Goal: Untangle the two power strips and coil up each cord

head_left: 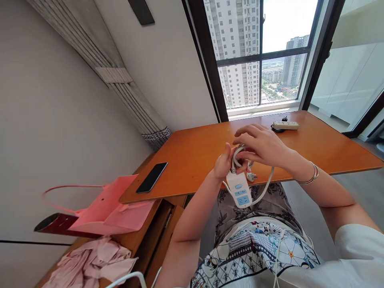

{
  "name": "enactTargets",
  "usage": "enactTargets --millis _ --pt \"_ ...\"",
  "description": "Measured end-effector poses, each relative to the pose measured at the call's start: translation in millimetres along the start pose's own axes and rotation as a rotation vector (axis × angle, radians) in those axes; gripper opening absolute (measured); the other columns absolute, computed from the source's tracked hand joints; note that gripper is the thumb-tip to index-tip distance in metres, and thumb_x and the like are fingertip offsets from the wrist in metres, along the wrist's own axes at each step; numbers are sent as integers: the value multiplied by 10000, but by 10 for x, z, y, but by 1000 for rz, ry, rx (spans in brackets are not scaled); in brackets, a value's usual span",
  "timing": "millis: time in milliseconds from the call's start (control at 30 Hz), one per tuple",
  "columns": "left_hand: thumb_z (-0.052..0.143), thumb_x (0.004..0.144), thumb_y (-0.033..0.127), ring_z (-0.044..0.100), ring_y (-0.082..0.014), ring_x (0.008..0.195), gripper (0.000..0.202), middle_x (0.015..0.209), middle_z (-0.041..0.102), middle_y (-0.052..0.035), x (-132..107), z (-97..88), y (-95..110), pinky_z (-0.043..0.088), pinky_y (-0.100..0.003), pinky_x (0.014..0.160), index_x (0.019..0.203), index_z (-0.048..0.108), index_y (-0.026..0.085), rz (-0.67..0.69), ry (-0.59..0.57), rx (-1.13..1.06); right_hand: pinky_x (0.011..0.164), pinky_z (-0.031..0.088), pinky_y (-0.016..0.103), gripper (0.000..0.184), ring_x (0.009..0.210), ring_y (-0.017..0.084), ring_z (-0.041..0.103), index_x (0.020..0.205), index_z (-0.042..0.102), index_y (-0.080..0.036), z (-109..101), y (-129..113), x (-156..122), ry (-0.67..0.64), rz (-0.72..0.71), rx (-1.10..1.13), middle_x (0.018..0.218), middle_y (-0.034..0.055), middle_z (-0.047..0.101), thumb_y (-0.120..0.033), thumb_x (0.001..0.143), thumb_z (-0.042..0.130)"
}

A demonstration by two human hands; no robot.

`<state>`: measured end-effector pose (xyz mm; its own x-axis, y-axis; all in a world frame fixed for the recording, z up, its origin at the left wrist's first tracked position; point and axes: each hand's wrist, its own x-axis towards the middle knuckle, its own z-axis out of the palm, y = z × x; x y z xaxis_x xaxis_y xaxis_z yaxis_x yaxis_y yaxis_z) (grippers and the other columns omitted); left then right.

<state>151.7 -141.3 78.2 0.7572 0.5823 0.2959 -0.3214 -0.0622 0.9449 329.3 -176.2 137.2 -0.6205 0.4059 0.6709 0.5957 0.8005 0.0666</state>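
Note:
Over the table's near edge, a white power strip (239, 190) with blue socket faces hangs tilted below my left hand (224, 163). My left hand is closed around the looped white cord (235, 157) just above the strip, its thumb pointing up. From the right, my right hand (260, 145) reaches over with bent fingers, the lower ones closed at the same loops and the upper ones raised. A pronged plug (251, 177) dangles beside the strip. More cord droops in a curve to the right of the strip. Some fingertips are hidden behind the loops.
The orange-brown table (192, 160) has a black phone (152, 177) at its left and another power strip (285, 125) with a dark cord at the far right. A pink bag (117, 208) and pink cloth (96, 260) lie on the lower left cabinet. A window (261, 60) stands behind.

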Motion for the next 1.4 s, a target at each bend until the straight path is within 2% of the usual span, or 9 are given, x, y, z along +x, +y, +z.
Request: enactTargets --millis 100,267,400,567,800,1000,1100,1233,1400 --pt "589 748 816 312 -61 345 678 451 422 93 -16 10 12 442 -274 468 914 616 159 15 -9 -47 774 440 327 374 917 205 624 1201 657 -179 -9 72 11 -150 102 137 1056 102 685 -462 994 527" --pt "706 762 679 312 -5 343 565 692 584 22 -95 37 98 500 -282 466 695 459 176 -24 -37 -102 754 480 315 364 823 169 658 1114 652 -160 0 269 -33 -219 326 577 912 59 691 -478 961 565" --pt "704 758 689 283 -13 322 592 571 467 76 -127 29 148 529 -284 485 657 403 189 -31 -7 -157 664 523 280 393 691 133 654 862 555 -170 69 391 -91 -239 504 1153 752 4 616 -556 929 580" --pt "696 771 678 353 -57 348 568 506 402 83 -106 -31 108 554 -315 563 649 423 196 -23 -27 -128 539 459 233 387 521 64 482 799 498 -171 88 323 -114 -250 552 1423 679 -34 530 -519 946 582" --pt "728 767 611 560 -155 518 502 526 507 19 -76 -52 149 557 -414 782 650 475 194 -18 -62 -58 459 196 206 360 515 44 235 732 454 -179 45 251 -24 -137 607 1367 613 -81 312 -421 958 595" --pt "726 766 604 692 -251 705 481 606 656 -47 -60 -122 304 524 -420 812 904 646 151 -67 -111 16 516 274 231 283 578 68 346 820 605 -143 14 242 43 -75 511 1089 642 -45 433 -380 964 548" --pt "598 850 672 580 -165 518 535 495 535 16 -16 -81 363 533 -358 708 895 643 141 -95 -45 -30 613 375 248 271 670 88 453 915 678 -133 -30 228 87 -101 403 967 726 -6 565 -351 964 524" --pt "500 952 594 352 -68 378 475 478 380 70 15 90 375 421 -217 480 786 568 154 -200 67 -185 704 444 269 294 768 108 551 1083 693 -128 -50 219 142 -126 313 933 872 35 662 -334 958 523" --pt "481 972 556 253 -29 342 437 582 494 37 -5 208 318 297 -174 376 755 472 177 -169 135 -321 581 415 228 330 602 74 473 1197 657 -137 27 291 119 -108 391 970 727 -20 587 -348 966 553"
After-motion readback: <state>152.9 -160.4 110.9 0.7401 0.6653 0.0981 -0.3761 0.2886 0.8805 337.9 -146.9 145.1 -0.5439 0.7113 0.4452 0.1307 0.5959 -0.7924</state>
